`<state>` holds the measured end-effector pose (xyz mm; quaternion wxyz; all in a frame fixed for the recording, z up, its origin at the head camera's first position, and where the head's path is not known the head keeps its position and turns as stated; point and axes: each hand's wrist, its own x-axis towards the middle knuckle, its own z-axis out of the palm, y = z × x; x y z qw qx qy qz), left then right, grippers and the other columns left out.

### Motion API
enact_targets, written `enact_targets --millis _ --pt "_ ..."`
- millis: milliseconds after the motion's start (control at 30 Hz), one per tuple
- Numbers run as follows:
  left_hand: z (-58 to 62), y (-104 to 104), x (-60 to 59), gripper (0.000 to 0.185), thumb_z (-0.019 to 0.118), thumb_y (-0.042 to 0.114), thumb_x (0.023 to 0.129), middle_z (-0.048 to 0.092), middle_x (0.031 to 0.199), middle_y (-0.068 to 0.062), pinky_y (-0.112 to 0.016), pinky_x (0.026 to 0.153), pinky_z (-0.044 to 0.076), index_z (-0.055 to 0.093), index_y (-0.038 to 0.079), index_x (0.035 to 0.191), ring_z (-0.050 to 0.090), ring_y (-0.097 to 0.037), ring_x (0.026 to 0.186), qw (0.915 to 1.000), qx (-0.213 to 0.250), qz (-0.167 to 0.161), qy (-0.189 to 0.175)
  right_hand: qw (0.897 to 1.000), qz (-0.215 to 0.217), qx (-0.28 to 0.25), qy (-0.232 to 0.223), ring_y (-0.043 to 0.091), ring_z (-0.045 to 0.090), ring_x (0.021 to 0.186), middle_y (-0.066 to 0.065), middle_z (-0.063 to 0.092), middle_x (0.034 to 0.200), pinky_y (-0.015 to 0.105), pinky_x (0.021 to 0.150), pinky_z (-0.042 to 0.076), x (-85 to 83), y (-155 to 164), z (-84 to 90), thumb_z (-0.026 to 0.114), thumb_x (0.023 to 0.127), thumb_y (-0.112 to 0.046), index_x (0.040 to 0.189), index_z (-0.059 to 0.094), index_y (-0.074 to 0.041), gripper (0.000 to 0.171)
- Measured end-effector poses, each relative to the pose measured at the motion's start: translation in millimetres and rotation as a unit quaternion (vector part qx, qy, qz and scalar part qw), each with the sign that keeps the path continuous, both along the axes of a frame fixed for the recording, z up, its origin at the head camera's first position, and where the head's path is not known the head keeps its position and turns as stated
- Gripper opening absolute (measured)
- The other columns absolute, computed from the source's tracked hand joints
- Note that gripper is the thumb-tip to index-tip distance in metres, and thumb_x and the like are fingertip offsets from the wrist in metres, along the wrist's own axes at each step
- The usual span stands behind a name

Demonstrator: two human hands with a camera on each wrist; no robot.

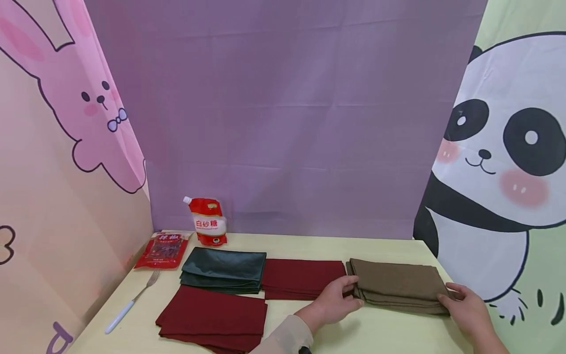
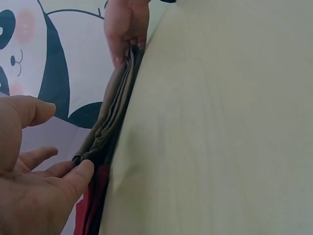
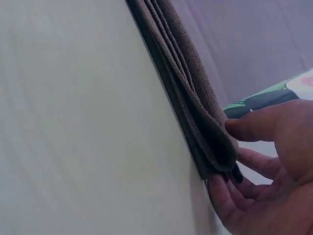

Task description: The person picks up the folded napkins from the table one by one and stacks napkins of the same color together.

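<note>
A stack of folded brown cloth (image 1: pixel 398 282) lies at the right of the table, between the two hands. At its right end my right hand (image 1: pixel 468 309) pinches the folds; the right wrist view shows one digit on the upper layer and fingers (image 3: pixel 222 196) under the lower edge. The left hand (image 1: pixel 333 302) touches the stack's left end with extended fingertips. One digit (image 2: pixel 39 111) stands up apart from the cloth in the left wrist view. Beside that hand lies a folded dark red cloth (image 1: pixel 305 276), bordering the brown stack.
Another dark red cloth (image 1: pixel 216 314) lies front left, with a folded dark green cloth (image 1: pixel 225 268) behind it. Farther left are a fork (image 1: pixel 132 302) with a pale handle and a red packet (image 1: pixel 163 250). A red and white sugar pouch (image 1: pixel 210 223) stands at the back edge.
</note>
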<state>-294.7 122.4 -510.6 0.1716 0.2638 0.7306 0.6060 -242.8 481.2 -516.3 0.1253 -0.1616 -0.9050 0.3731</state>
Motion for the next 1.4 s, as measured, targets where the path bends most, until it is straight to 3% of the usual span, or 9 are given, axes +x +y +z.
enact_targets --millis 100,367,500,733,833,933,1000,1200,1400 --pt "2.5 -4.0 -0.4 0.055 0.071 0.016 0.1 0.051 0.152 -0.004 -0.03 0.104 0.051 0.052 0.016 0.152 0.052 -0.032 0.139 1.0 0.006 -0.002 0.002 1.0 -0.005 0.001 0.012 0.046 0.065 0.115 0.042 0.052 0.14 0.014 0.069 0.043 -1.5 -1.6 0.6 0.067 0.102 -0.027 0.143 0.045 0.016 0.064" --pt "5.2 -15.6 -2.4 0.054 0.069 0.011 0.101 0.05 0.153 0.005 -0.036 0.115 0.042 0.051 0.013 0.152 0.046 -0.026 0.145 0.9979 0.034 -0.004 0.055 0.998 -0.039 -0.006 0.041 0.052 0.055 0.126 0.04 0.05 0.142 0.016 0.068 0.043 0.0 -10.0 6.2 0.065 0.102 -0.026 0.144 0.046 0.013 0.06" --pt "10.5 -23.7 -1.1 0.051 0.068 0.01 0.102 0.053 0.153 -0.001 -0.042 0.118 0.039 0.052 0.009 0.151 0.046 -0.022 0.145 0.9956 0.045 0.004 0.082 0.997 -0.051 0.013 0.059 0.029 0.065 0.104 0.038 0.055 0.138 0.019 0.071 0.044 0.0 -11.4 5.8 0.067 0.101 -0.024 0.141 0.051 0.012 0.056" --pt "17.0 -38.6 -1.5 0.044 0.065 0.012 0.104 0.056 0.151 -0.002 -0.047 0.118 0.038 0.055 0.013 0.147 0.049 -0.022 0.143 0.9918 0.059 0.022 0.111 0.994 -0.068 0.0 0.083 -0.01 0.052 0.087 0.033 0.059 0.138 0.019 0.072 0.044 1.8 -17.7 9.6 0.066 0.101 -0.026 0.14 0.055 0.006 0.052" --pt "18.1 -47.0 -2.6 0.042 0.065 0.013 0.105 0.057 0.149 0.001 -0.047 0.119 0.037 0.056 0.015 0.146 0.05 -0.022 0.142 0.9912 0.066 0.035 0.109 0.991 -0.068 -0.018 0.116 -0.026 0.041 0.078 0.008 0.075 0.116 0.013 0.067 0.045 2.0 -21.8 9.8 0.066 0.101 -0.023 0.139 0.057 0.006 0.048" --pt "18.3 -56.1 -2.9 0.041 0.065 0.013 0.105 0.058 0.147 -0.001 -0.049 0.119 0.037 0.056 0.015 0.145 0.051 -0.024 0.141 0.9907 0.073 0.043 0.107 0.985 -0.061 -0.051 0.152 -0.027 0.047 0.078 -0.027 0.067 0.095 0.01 0.065 0.045 1.1 -27.3 9.0 0.067 0.101 -0.018 0.136 0.057 0.006 0.044" --pt "18.6 -62.0 -3.0 0.041 0.065 0.013 0.105 0.058 0.147 -0.002 -0.049 0.119 0.036 0.056 0.015 0.145 0.051 -0.024 0.14 0.9906 0.075 0.047 0.104 0.982 -0.054 -0.067 0.168 -0.025 0.05 0.078 -0.04 0.056 0.089 0.009 0.065 0.046 0.0 -31.3 8.0 0.068 0.1 -0.015 0.133 0.058 0.006 0.04" --pt "19.5 -77.6 -5.0 0.043 0.064 0.015 0.106 0.057 0.149 -0.002 -0.05 0.119 0.036 0.056 0.02 0.147 0.051 -0.024 0.141 0.9898 0.082 0.05 0.106 0.975 -0.027 -0.107 0.194 -0.019 0.057 0.082 -0.035 0.065 0.091 0.008 0.067 0.046 -4.2 -42.9 7.5 0.071 0.1 -0.012 0.126 0.061 0.006 0.033" --pt "21.8 -92.7 -5.0 0.044 0.064 0.016 0.106 0.057 0.15 0.002 -0.051 0.118 0.036 0.056 0.021 0.149 0.05 -0.027 0.141 0.9875 0.089 0.05 0.12 0.977 -0.021 -0.106 0.186 -0.019 0.057 0.084 -0.032 0.067 0.092 0.008 0.069 0.047 -8.2 -53.9 8.9 0.07 0.101 -0.013 0.13 0.06 0.009 0.038"
